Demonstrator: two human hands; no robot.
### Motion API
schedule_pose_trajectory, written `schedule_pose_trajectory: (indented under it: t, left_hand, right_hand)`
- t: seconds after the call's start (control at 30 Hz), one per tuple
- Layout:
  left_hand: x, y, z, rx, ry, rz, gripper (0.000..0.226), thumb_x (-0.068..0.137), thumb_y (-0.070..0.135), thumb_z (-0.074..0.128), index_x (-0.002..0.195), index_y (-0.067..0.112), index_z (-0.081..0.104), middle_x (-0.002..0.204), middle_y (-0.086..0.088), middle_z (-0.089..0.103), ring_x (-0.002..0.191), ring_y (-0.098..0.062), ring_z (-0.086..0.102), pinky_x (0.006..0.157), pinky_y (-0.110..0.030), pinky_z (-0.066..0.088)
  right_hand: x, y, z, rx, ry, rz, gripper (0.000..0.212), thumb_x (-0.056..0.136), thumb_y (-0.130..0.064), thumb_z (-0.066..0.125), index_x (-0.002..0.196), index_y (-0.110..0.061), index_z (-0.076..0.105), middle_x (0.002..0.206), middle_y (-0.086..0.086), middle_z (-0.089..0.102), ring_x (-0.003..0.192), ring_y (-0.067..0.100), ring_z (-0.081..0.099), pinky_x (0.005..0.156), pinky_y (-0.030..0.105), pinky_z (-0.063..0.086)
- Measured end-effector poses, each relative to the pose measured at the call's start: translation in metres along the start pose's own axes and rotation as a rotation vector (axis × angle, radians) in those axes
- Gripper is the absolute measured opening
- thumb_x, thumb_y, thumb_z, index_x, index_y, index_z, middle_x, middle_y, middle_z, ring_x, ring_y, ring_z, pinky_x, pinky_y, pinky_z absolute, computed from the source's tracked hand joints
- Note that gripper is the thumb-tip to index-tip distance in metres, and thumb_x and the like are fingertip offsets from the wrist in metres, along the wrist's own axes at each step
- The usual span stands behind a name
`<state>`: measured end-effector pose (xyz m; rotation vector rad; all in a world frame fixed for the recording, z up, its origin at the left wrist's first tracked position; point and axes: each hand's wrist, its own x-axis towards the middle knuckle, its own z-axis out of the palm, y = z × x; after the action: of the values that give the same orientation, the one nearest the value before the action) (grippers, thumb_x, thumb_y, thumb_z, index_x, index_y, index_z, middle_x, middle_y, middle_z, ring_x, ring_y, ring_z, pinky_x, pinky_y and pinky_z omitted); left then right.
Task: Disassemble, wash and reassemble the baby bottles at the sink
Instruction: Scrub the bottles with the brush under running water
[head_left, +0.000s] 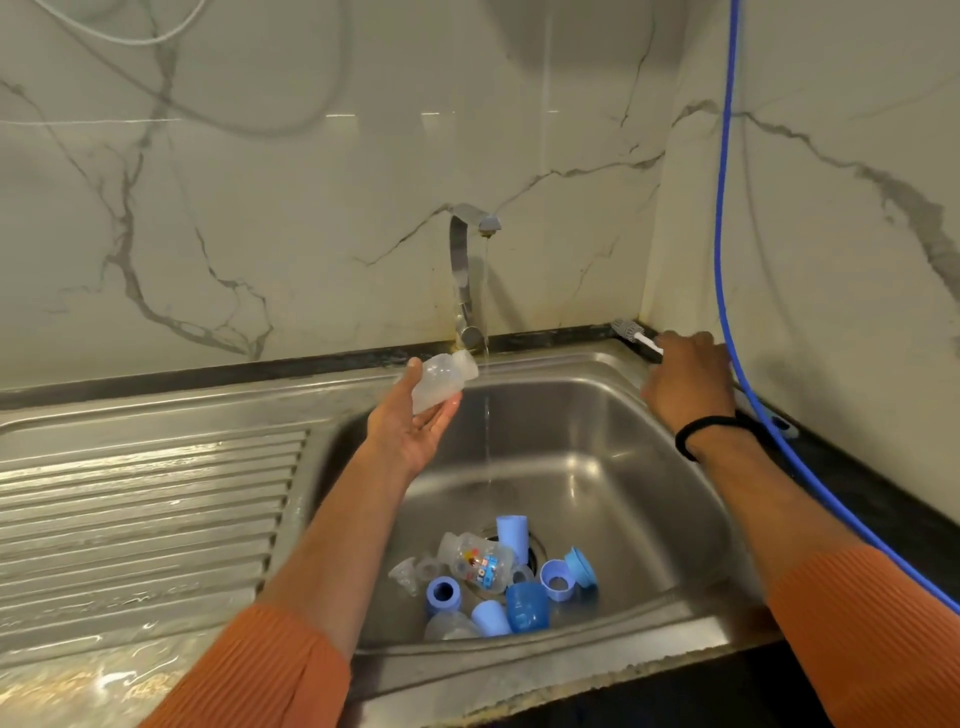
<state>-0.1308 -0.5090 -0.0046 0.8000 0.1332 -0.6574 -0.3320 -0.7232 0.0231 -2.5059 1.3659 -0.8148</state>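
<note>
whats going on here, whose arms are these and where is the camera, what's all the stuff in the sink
There is no machine: these are a person's two arms, filmed by a camera worn on their head, looking down at a steel sink. The tap is running. The left hand holds a clear bottle tilted beside the stream. The right hand is on a bottle brush lying on the back ledge in the corner. At the bottom of the sink lie bottle parts: a printed bottle, blue caps and rings, and clear teats.
</note>
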Motion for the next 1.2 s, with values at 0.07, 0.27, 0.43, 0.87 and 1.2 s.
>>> schedule_pose_trajectory:
  t: [0.07,0.27,0.43,0.87,1.2]
  left_hand:
    - [-0.003,-0.006,0.003,-0.006,-0.010,-0.015,0.047,0.086,0.016,0.081,0.125,0.002,0.059,0.124,-0.026,0.064,0.108,-0.042,0.068,0.094,-0.051,0.059]
    - [0.002,-0.029,0.021,-0.034,-0.029,-0.054,0.040,0.089,0.018,0.079,0.119,-0.005,0.065,0.106,-0.030,0.074,0.095,-0.038,0.075,0.092,-0.046,0.061]
    - [0.015,-0.031,0.016,-0.010,0.000,-0.040,0.039,0.083,0.020,0.085,0.112,0.001,0.066,0.100,-0.028,0.073,0.082,-0.038,0.077,0.087,-0.047,0.063]
    - [0.037,-0.032,0.011,0.601,-0.173,0.494,0.031,0.097,0.025,0.063,0.123,0.028,0.046,0.113,-0.010,0.060,0.084,-0.016,0.066,0.062,-0.022,0.055]
    - [0.032,-0.033,0.016,0.352,-0.007,0.031,0.047,0.101,0.054,0.054,0.109,0.008,0.063,0.077,-0.011,0.067,0.050,-0.013,0.055,0.041,-0.021,0.045]
  right_hand:
    - [-0.007,-0.028,0.004,0.244,-0.039,-0.177,0.034,0.099,-0.012,0.058,0.132,-0.009,0.066,0.128,0.019,0.064,0.118,0.035,0.059,0.101,0.038,0.046]
    - [-0.027,-0.115,0.048,0.780,-0.420,-0.162,0.032,0.102,-0.034,0.062,0.128,-0.017,0.069,0.120,0.001,0.071,0.109,0.016,0.067,0.092,0.035,0.057]
    - [-0.023,-0.134,0.084,1.030,-0.293,0.047,0.021,0.099,-0.036,0.066,0.101,-0.016,0.075,0.097,0.003,0.075,0.095,0.021,0.072,0.090,0.047,0.061]
    - [-0.010,-0.129,0.092,1.255,-0.343,0.042,0.023,0.101,-0.019,0.068,0.123,-0.018,0.069,0.097,0.003,0.075,0.060,0.003,0.063,0.064,0.021,0.057]
    - [-0.003,-0.122,0.087,1.054,-0.284,-0.289,0.022,0.095,-0.023,0.074,0.116,-0.017,0.075,0.108,-0.010,0.075,0.101,-0.001,0.069,0.087,0.014,0.054]
